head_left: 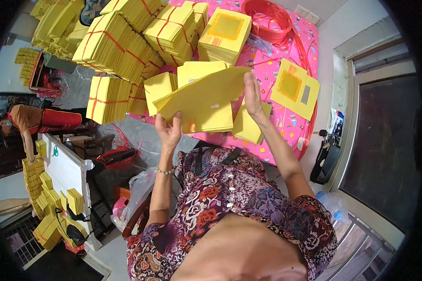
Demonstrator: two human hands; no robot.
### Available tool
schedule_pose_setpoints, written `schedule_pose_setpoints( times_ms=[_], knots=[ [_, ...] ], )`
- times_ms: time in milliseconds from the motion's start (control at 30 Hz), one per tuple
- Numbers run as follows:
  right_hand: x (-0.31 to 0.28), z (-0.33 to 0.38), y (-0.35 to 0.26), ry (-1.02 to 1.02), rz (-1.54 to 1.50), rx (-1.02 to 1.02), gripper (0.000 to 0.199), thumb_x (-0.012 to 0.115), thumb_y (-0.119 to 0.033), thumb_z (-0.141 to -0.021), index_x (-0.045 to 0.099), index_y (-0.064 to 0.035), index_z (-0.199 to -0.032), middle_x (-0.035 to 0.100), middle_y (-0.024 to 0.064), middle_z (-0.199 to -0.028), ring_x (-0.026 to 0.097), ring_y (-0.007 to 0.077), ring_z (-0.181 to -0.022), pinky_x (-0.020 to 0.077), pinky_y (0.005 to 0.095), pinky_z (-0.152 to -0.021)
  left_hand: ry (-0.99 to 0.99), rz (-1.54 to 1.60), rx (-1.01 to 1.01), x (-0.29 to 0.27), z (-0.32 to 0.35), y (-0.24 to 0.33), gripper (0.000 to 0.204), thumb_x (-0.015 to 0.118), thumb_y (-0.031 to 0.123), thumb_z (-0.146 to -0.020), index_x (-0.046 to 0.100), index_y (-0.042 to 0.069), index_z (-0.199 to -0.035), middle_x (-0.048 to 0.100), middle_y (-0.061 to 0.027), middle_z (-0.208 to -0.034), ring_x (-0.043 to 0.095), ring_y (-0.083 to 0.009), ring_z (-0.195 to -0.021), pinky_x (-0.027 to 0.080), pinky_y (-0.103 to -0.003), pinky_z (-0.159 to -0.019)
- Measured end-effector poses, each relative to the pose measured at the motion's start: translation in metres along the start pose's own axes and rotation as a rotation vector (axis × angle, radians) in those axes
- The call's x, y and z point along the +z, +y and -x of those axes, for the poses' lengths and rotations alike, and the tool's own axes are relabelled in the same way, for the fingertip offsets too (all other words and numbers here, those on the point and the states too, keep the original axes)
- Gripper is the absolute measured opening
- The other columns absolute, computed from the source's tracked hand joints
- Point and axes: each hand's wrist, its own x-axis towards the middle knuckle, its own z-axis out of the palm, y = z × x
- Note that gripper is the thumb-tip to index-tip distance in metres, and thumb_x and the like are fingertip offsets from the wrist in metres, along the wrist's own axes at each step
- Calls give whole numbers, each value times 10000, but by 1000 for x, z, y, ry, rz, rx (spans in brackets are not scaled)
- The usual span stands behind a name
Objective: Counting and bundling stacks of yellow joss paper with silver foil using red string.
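A yellow paper sheet (199, 91), curved and lifted, slants across a stack of yellow paper (211, 119) at the table's near edge. My left hand (169, 131) grips the near left part of the sheet, with its thumb on top. My right hand (253, 96) is at the sheet's far right corner, its fingers straight and lying against the edge; its thumb is hidden. More yellow paper (251, 122) lies flat beside the stack, under my right wrist. Behind the lifted sheet shows another yellow pile (199, 70).
Tied yellow bundles (110, 44) with red straps are heaped at the far left of the pink table cover (286, 136). A tall yellow stack (224, 35), a coil of red strapping (272, 21) and yellow sheets (295, 89) lie farther right. Another person (28, 124) works at a white table (65, 164).
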Motion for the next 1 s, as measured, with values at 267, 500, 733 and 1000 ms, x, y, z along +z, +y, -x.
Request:
schedule_pose_setpoints(
  times_ms=[267, 500, 733, 1000],
  knots=[
    [0, 19, 0, 37, 26, 100, 434, 361, -370, -989, 530, 25, -1051, 529, 60, -960, 465, 126, -939, 362, 267, -861, 53, -72, -11, -6, 2, -19, 322, 659, 50, -838, 517, -12, -1121, 587, -61, -1006, 549, -126, -902, 437, -249, -772],
    [0, 23, 13, -24, 20, -115, 486, 407, -447, -955, 500, 18, -1064, 550, 44, -940, 504, 103, -898, 379, 226, -816, 95, -53, 46, 2, -2, -11, 351, 686, 32, -809, 486, 15, -1097, 547, -69, -1014, 534, -139, -917, 430, -259, -802],
    [11, 25, -3, 37, -98, -94, 539, 455, -530, -911, 512, -3, -1010, 565, 27, -845, 538, 93, -823, 417, 230, -729, 139, -11, 64, 4, -4, -1, 353, 709, 17, -782, 495, 18, -1062, 536, -66, -1015, 531, -146, -919, 437, -270, -810],
    [19, 23, -5, 39, -8, -18, 412, 451, -423, -943, 542, -22, -966, 583, 21, -822, 530, 79, -779, 411, 228, -711, 89, -37, 65, -8, -9, 3, 358, 712, 12, -782, 494, 21, -1065, 535, -63, -1008, 538, -141, -914, 448, -261, -801]
  ],
)
